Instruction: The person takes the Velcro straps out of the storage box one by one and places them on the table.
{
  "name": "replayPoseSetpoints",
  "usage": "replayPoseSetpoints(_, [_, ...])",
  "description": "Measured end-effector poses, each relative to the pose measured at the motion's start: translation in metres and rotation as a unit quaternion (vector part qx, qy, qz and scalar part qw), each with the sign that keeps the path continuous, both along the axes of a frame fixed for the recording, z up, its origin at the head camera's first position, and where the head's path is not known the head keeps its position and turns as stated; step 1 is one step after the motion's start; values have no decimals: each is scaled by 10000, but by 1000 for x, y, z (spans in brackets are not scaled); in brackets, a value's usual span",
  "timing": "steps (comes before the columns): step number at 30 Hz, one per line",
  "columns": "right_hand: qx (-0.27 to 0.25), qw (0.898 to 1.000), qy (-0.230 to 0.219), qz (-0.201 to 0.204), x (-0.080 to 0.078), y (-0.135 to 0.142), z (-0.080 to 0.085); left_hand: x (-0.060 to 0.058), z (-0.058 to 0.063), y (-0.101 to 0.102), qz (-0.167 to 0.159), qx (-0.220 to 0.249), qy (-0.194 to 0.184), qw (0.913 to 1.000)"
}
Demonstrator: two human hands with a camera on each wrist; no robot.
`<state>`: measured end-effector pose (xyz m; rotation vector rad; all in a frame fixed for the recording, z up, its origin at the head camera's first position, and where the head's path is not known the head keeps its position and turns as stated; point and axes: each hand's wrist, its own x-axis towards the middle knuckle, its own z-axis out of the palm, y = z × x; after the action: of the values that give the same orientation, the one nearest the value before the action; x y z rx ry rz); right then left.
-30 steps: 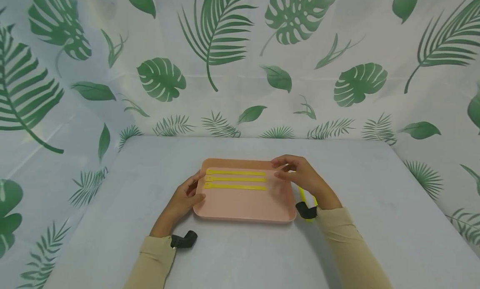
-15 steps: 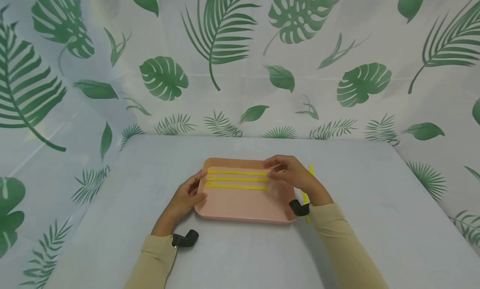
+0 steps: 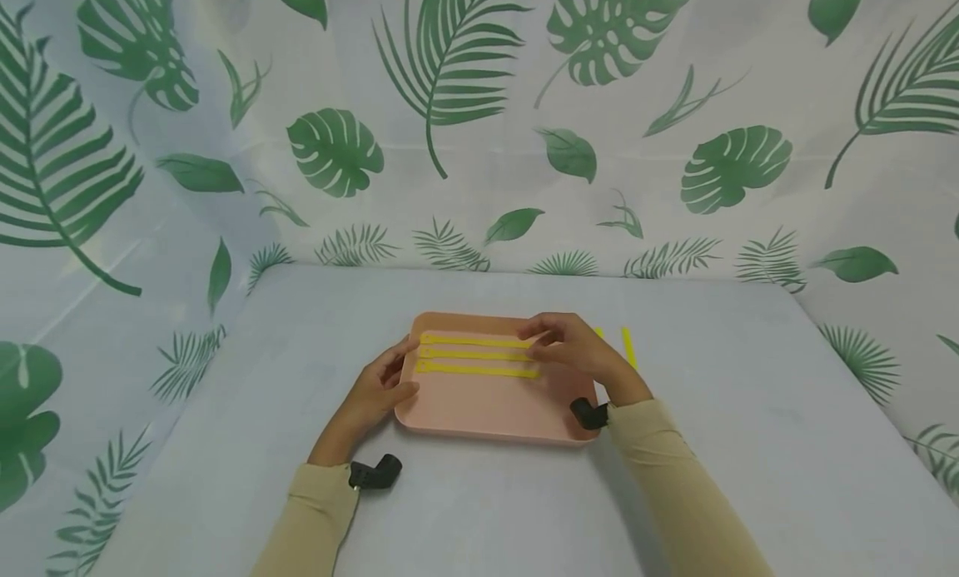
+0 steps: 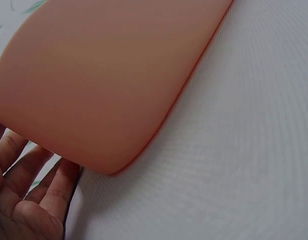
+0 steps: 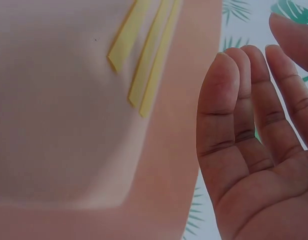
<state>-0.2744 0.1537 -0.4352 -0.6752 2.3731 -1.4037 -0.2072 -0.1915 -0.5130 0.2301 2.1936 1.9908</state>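
Note:
In the head view, a pink tray (image 3: 479, 406) lies on the table with three yellow strips in it: a far one (image 3: 472, 341), a middle one (image 3: 475, 355) and a near one (image 3: 475, 369). They run side by side, each with a wider left end. My left hand (image 3: 370, 394) holds the tray's left edge; the left wrist view shows fingers (image 4: 26, 170) reaching behind the rim. Over the tray's far right part is my right hand (image 3: 573, 344), fingers loosely bent, covering part of the strips' right ends. The right wrist view shows nothing between its fingers (image 5: 219, 100).
Right of the tray lie more yellow strips, one (image 3: 629, 348) partly hidden behind the right forearm. A white cloth covers the table (image 3: 479, 510). A leaf-print curtain (image 3: 479, 177) hangs around the back and sides.
My right hand has moved left, from the tray's far right corner to over the strips' right ends. The left hand stays at the tray's left edge. The head view has shifted slightly.

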Motion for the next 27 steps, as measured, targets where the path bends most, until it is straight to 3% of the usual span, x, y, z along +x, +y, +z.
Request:
replayPoseSetpoints(9, [33,9997,-47,236,-8,-10,-5,-1,2,-1,41,-20,-61,10000])
replayPoseSetpoints(19, [731,9973,-51,-89,-6,-23,-7,-2,-1,0,45,-6,-63,10000])
replayPoseSetpoints(27, [490,9985,-195,150,-8,-35,-16,-2,0,-1,34,35,-48,10000])
